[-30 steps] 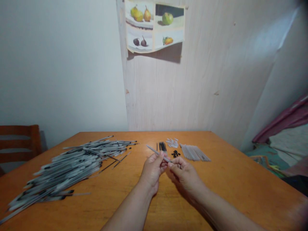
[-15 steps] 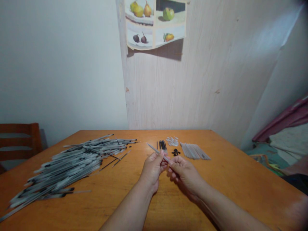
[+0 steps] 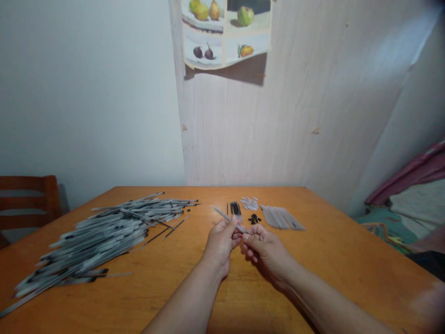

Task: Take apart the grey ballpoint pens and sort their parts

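Observation:
My left hand (image 3: 222,239) is closed round a slim clear-grey pen (image 3: 219,212), thumb on top. The pen slants, its pointed tip towards the far left and its rear end towards my right hand (image 3: 259,243). The right thumb and fingers pinch at that rear end, where a small dark bit shows; the fingers hide most of it. Just beyond the hands lie a row of black pen refills (image 3: 235,208), a little heap of black end plugs (image 3: 254,219), several clear pen caps (image 3: 249,202) and a row of clear pen barrels (image 3: 282,217).
A big loose pile of pens (image 3: 100,232) with black ends covers the left of the wooden table (image 3: 222,306). Stray refills (image 3: 175,229) lie by its right edge. A wooden chair (image 3: 29,199) stands at the left, fabric (image 3: 419,204) at the right. Behind is a wall with fruit pictures.
The hands and the pen stay almost in place. A small dark bit now shows more at the pen's rear end by the right fingertips. The camera view has shifted slightly.

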`<state>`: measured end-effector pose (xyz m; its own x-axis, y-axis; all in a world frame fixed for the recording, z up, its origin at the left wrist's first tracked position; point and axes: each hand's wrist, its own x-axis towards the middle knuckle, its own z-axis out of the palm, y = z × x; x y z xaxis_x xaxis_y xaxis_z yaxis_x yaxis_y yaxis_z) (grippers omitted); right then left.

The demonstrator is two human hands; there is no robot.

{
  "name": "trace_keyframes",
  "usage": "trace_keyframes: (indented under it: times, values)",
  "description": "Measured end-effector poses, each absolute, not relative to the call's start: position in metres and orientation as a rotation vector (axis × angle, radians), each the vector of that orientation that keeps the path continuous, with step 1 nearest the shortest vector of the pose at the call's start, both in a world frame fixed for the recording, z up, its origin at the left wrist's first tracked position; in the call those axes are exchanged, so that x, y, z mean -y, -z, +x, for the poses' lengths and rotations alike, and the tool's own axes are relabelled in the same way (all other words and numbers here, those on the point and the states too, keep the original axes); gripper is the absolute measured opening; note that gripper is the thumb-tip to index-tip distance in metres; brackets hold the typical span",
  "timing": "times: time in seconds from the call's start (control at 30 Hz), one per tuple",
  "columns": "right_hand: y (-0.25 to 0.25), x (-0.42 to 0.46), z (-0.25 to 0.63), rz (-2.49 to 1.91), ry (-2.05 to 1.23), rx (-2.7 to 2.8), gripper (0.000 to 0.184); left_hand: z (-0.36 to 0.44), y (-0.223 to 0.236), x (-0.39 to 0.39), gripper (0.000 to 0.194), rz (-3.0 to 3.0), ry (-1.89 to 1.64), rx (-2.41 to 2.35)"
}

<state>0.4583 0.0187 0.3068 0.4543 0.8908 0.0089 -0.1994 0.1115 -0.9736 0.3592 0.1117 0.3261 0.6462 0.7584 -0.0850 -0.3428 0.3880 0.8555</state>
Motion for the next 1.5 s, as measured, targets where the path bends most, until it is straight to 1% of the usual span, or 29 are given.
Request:
trace_keyframes:
  times: [0.13,0.27,0.47,0.7,0.87,1.2,1.5]
  values:
    - [-0.308,-0.020,0.459,-1.184,-0.940,0.710,0.040,0.360,-0.326,-0.112,0.043,0.911,-0.740,-0.525]
    - [-0.307,-0.020,0.460,-1.244,-0.997,0.702,0.049,0.360,-0.324,-0.113,0.043,0.911,-0.737,-0.521]
    - [-0.303,-0.020,0.463,-1.205,-0.930,0.733,0.037,0.360,-0.321,-0.114,0.045,0.928,-0.745,-0.542]
    - [-0.305,-0.020,0.462,-1.198,-0.992,0.708,0.043,0.361,-0.320,-0.115,0.044,0.917,-0.739,-0.549]
    - [-0.304,-0.020,0.464,-1.217,-0.961,0.728,0.036,0.361,-0.320,-0.115,0.044,0.915,-0.749,-0.566]
    - [-0.307,-0.019,0.465,-1.285,-0.899,0.755,0.024,0.361,-0.322,-0.117,0.036,0.849,-0.736,-0.611]
    - [-0.296,-0.022,0.474,-1.281,-0.856,0.794,0.024,0.361,-0.324,-0.120,0.029,0.738,-0.730,-0.677]
